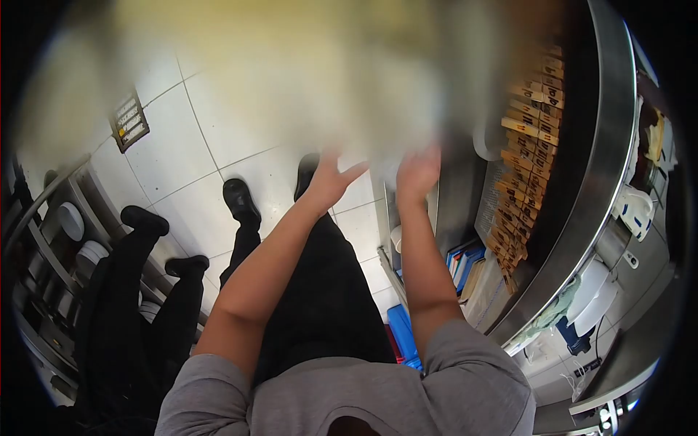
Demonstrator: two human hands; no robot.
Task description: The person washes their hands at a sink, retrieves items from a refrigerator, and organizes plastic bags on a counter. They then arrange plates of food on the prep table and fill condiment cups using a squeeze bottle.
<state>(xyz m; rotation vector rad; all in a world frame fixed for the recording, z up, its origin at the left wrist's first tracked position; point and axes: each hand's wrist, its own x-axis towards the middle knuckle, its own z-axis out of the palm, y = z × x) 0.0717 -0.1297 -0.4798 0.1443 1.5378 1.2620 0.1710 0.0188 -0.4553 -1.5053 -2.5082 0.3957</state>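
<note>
My left hand [333, 183] reaches forward over the floor, thumb stretched out to the side. Its fingertips fade into a pale blur that covers the top of the view, and nothing shows in its grasp. To the right, beside the steel counter, is my right hand [419, 173]. Its fingers are smeared by the same blur, so I cannot tell whether they hold anything. A whitish blurred patch lies just beyond them.
Rows of wooden clothespins [534, 160] with dark marks line the steel counter edge [607, 145] on my right. Blue folders [465, 267] stand below. On the left, another person's black-clad legs [167, 312] are beside a rack [43, 254] with white dishes. A drain grate [131, 123] is in the tiled floor.
</note>
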